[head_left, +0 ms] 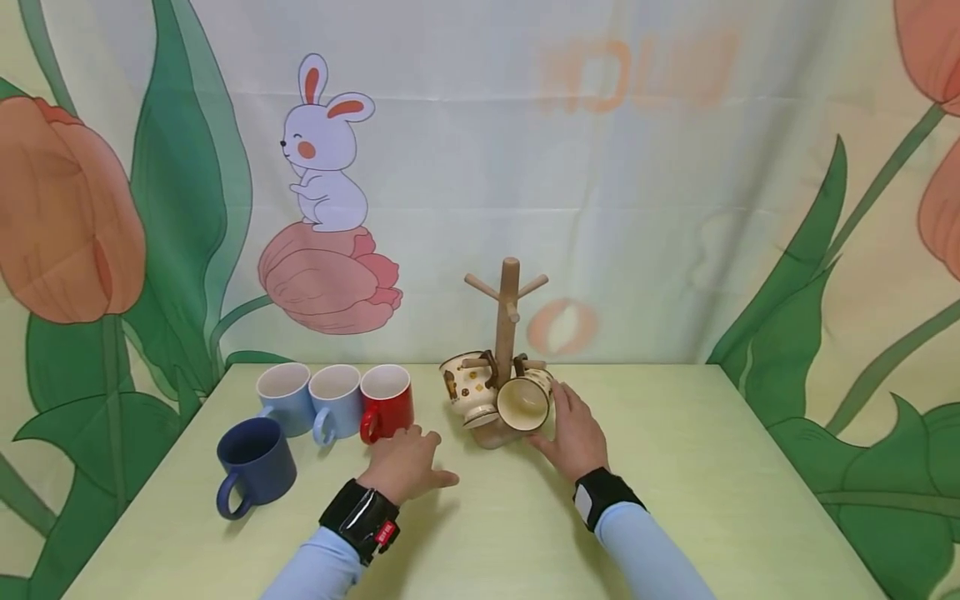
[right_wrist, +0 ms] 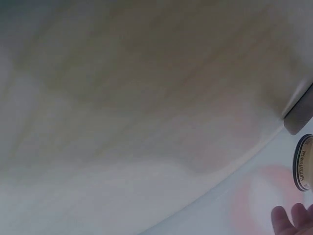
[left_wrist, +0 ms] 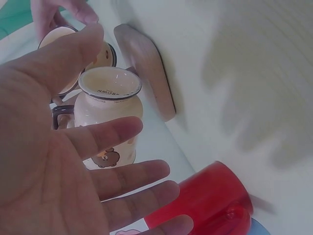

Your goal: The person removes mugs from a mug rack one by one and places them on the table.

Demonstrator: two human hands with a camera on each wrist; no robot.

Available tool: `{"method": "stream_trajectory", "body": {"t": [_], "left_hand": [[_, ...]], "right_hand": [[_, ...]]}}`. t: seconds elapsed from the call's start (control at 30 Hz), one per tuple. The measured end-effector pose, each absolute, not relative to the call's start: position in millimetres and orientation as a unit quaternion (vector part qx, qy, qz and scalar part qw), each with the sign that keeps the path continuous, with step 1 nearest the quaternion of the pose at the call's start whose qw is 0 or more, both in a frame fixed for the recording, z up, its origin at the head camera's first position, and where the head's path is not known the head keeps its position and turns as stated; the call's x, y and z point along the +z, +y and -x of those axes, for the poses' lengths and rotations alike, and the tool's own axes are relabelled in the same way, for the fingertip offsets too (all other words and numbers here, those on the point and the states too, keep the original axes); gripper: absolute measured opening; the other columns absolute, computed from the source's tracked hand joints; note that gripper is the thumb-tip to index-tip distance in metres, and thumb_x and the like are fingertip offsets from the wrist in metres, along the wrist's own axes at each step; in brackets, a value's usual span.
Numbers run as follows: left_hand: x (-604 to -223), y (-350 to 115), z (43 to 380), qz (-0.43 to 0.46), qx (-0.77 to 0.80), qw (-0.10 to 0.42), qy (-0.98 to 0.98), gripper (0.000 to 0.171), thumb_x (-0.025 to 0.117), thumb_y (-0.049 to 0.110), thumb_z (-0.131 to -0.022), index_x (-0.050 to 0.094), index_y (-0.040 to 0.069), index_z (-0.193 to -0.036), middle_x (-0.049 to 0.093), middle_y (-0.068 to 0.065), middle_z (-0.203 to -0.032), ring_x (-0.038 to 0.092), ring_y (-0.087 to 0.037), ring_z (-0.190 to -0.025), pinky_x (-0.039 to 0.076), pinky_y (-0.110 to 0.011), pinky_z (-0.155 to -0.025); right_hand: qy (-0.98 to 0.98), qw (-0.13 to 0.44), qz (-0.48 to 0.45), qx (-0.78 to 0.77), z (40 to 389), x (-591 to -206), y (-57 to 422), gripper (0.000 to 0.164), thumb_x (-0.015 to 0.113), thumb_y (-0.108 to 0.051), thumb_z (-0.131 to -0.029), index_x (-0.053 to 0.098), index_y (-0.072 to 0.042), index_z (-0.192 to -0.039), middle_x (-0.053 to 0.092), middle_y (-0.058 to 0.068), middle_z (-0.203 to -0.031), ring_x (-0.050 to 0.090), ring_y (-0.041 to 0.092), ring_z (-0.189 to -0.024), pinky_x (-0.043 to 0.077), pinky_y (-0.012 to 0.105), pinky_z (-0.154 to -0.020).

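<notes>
My left hand (head_left: 405,465) is held over the table just in front of a red mug (head_left: 390,408), its fingers spread and holding nothing. The wooden mug rack (head_left: 507,333) carries two cream mugs with dark rims and handles. A brown bear print shows on the left cream mug (left_wrist: 110,115), which hangs tilted. The right cream mug (head_left: 522,403) turns its mouth toward me. My right hand (head_left: 576,433) is at this mug's right side, fingers extended and thumb low; whether it touches the mug is hard to tell. In the right wrist view, only some fingertips (right_wrist: 282,221) show.
Two light blue mugs, the left one (head_left: 287,400) and the middle one (head_left: 337,402), stand upright left of the red mug. A dark blue mug (head_left: 257,461) is nearer me. Upper rack pegs hold nothing. Behind the table (head_left: 697,467) hangs a printed curtain (head_left: 465,167).
</notes>
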State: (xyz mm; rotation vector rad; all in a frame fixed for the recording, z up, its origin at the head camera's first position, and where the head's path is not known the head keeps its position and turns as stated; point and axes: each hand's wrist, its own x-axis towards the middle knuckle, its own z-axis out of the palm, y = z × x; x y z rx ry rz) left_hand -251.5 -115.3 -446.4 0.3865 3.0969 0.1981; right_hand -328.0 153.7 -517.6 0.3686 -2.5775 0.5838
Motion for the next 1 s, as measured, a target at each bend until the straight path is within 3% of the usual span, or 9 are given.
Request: {"method": "stream_trajectory", "body": {"t": [0.2,0.5,0.7,0.83,1.0], "left_hand": [[-446,-114,250,-0.124,0.064,0.005,0.990,0.065,0.077,0.055,-0.079,0.066,0.007,-0.121,0.063,-0.015,-0.104,0.059,-0.038,-0.099,0.050,-0.054,-0.082],[-448,-114,252,-0.120,0.070,0.012,0.990,0.064,0.076,0.055,-0.080,0.065,0.008,-0.122,0.063,-0.016,-0.108,0.059,-0.038,-0.104,0.048,-0.057,-0.086],[-450,-115,251,-0.116,0.071,0.014,0.991,0.065,0.076,0.055,-0.079,0.065,0.008,-0.122,0.063,-0.016,-0.108,0.059,-0.037,-0.104,0.048,-0.058,-0.086],[-451,-117,250,-0.118,0.071,0.008,0.990,0.063,0.077,0.054,-0.079,0.066,0.007,-0.120,0.063,-0.015,-0.106,0.060,-0.037,-0.103,0.047,-0.056,-0.086],[-453,-118,248,-0.118,0.072,0.006,0.990,0.061,0.077,0.053,-0.080,0.066,0.007,-0.119,0.063,-0.015,-0.105,0.060,-0.037,-0.101,0.047,-0.056,-0.084]], "right_hand": [[-0.924,0.275,-0.159,0.213,334,-521,151,0.100,0.093,-0.032,-0.067,0.039,-0.006,-0.146,0.048,0.019,-0.143,0.052,0.037,-0.126,0.047,0.050,-0.097],[-0.922,0.274,-0.157,0.224,335,-516,144,0.102,0.095,-0.028,-0.065,0.038,-0.006,-0.147,0.045,0.019,-0.147,0.052,0.037,-0.127,0.049,0.050,-0.095],[-0.911,0.287,-0.198,0.219,337,-512,141,0.102,0.097,-0.024,-0.061,0.040,-0.007,-0.144,0.042,0.019,-0.150,0.047,0.035,-0.133,0.044,0.047,-0.103],[-0.908,0.285,-0.218,0.215,335,-509,139,0.100,0.096,-0.019,-0.062,0.040,-0.002,-0.142,0.045,0.020,-0.147,0.045,0.035,-0.134,0.039,0.045,-0.107],[-0.908,0.277,-0.222,0.220,331,-507,136,0.097,0.094,-0.020,-0.066,0.038,0.001,-0.142,0.047,0.022,-0.143,0.047,0.035,-0.132,0.042,0.047,-0.105]]}}
